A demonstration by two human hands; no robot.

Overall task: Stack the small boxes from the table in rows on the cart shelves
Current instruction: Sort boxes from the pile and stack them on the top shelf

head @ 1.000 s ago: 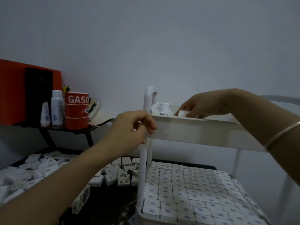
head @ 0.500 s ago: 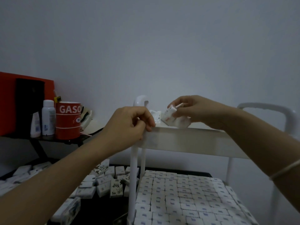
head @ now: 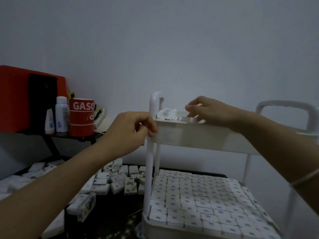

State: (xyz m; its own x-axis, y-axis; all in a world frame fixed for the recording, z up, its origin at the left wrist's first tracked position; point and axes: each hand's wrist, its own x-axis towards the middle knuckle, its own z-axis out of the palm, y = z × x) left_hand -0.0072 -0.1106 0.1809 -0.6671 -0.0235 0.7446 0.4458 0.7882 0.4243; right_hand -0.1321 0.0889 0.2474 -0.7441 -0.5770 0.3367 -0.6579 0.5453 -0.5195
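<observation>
The white cart's top shelf carries a few small white boxes in its left rear corner. My right hand reaches over the rim and pinches a small box set down beside them. My left hand has its fingers curled on the shelf's front left corner, by the post. The lower shelf is packed with tight rows of small boxes. Several loose boxes lie scattered on the dark table to the left.
A raised black stand at the left carries a red tin, a white spray bottle, a small tube and a red box. The cart's white handles rise at both ends. A plain wall lies behind.
My right hand has brought its box down from above the rim into the top shelf, next to the boxes there. My left hand has stayed at the shelf's corner.
</observation>
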